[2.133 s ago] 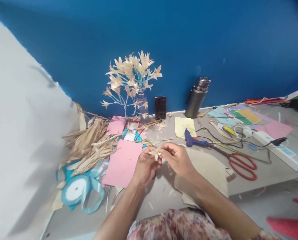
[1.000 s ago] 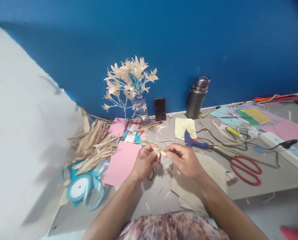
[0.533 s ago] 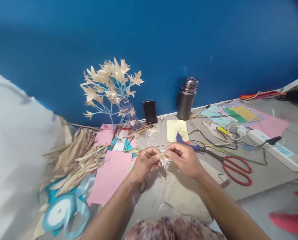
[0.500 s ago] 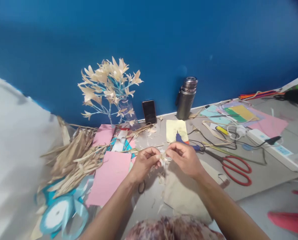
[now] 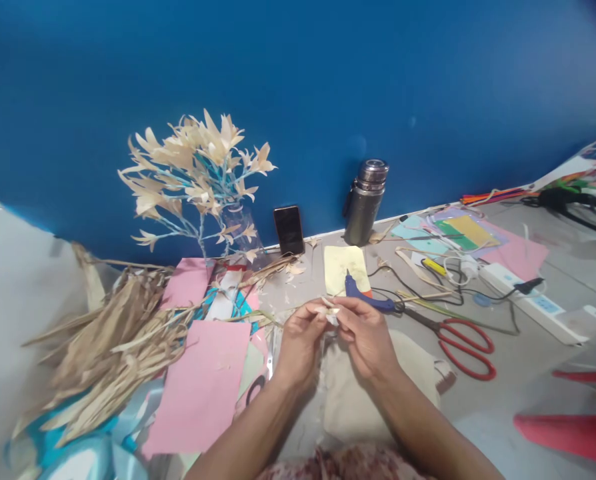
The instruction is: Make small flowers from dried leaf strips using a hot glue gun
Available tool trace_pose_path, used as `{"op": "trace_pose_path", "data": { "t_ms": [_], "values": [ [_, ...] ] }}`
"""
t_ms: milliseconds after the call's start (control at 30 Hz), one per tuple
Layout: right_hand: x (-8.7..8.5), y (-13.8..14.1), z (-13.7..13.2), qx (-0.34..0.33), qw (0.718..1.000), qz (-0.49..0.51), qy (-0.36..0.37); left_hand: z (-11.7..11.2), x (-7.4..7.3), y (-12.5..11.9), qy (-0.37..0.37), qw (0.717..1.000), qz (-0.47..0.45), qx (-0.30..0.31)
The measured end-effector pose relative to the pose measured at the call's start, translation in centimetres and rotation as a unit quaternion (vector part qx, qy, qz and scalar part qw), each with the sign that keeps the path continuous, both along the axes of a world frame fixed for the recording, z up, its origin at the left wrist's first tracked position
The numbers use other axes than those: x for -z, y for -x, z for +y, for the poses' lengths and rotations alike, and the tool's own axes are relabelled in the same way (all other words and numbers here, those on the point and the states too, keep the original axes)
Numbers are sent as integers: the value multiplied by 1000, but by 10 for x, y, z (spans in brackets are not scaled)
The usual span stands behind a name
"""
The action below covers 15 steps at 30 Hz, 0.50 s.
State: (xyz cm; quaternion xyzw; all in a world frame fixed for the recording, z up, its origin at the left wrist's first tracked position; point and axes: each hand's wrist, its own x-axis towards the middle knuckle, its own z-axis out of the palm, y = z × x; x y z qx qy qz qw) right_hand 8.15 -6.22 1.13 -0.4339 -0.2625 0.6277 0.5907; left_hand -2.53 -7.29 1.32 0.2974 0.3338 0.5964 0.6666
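My left hand (image 5: 301,343) and my right hand (image 5: 365,337) meet above the grey table, fingertips pinched together on a small pale husk flower (image 5: 328,311). Both hands are closed on it, thumbs against forefingers. Under my wrists lies a beige sheet (image 5: 373,393). A blue glue gun (image 5: 368,298) lies just beyond my right hand, and a small pair of scissors (image 5: 256,388) peeks out beside my left forearm.
A vase with a spray of husk flowers (image 5: 198,173) stands at the blue wall, with a phone (image 5: 289,230) and a metal flask (image 5: 364,201) beside it. Dried husks (image 5: 108,340) and pink paper (image 5: 203,380) lie left; red scissors (image 5: 465,337), cables and a power strip (image 5: 528,300) right.
My view has swung left and dipped a little, so everything shifted right. My hands stay pinched on the small flower, drawn slightly closer together.
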Motion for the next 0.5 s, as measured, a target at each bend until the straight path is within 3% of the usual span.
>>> {"op": "trace_pose_path", "data": {
  "t_ms": [133,267,400,500],
  "values": [
    [7,2,-6,14,1000,-4,-6,2,0,0,-4,1000,17,-13],
    [6,-9,-7,-49,997,-54,-22,5,-1,16,-40,990,136,-5],
    [-7,-30,3,-118,969,-199,-86,6,-8,31,-154,933,324,40],
    [-15,-39,12,-183,939,-258,-134,6,-12,34,-219,891,387,89]
  ]
}}
